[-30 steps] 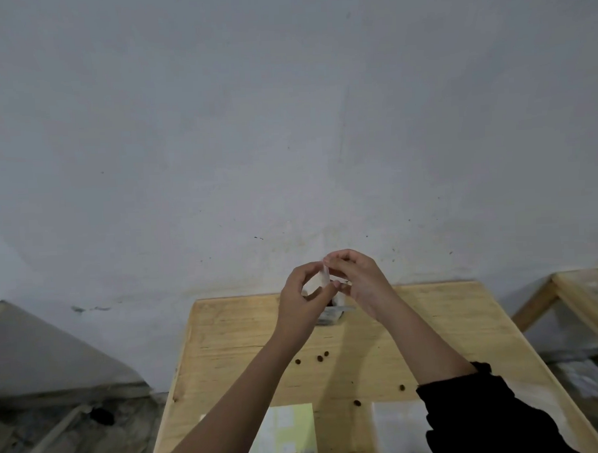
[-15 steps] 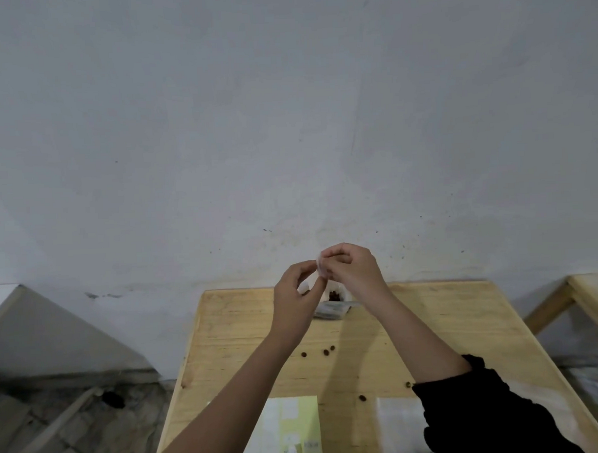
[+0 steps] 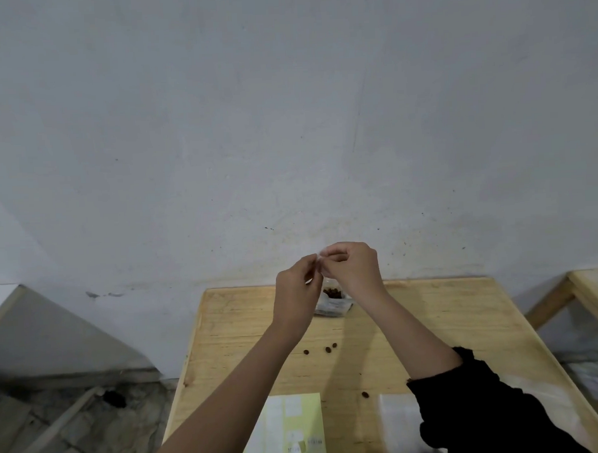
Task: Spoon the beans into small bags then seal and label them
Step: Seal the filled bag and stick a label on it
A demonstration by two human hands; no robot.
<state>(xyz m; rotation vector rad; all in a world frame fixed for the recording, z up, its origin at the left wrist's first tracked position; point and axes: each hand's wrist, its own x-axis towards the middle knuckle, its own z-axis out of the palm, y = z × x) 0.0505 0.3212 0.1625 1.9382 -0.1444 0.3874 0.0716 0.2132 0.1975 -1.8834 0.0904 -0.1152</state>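
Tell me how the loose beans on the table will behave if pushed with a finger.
The loose beans look small and rounded, so they would probably roll or skid across the flat table. They lie scattered singly, which suggests they are light, so a sweep would likely spread them wider. Being so small, one may be fiddly to pinch up.

table point(image 3: 432, 323): pale yellow wood, fine grain lines. wall point(image 3: 286, 124): grey-white, faint dark specks. beans point(image 3: 328, 349): dark brown. small bag point(image 3: 328, 286): clear. sleeve point(image 3: 487, 406): black. label sheet point(image 3: 299, 418): pale lime, white rectangles.
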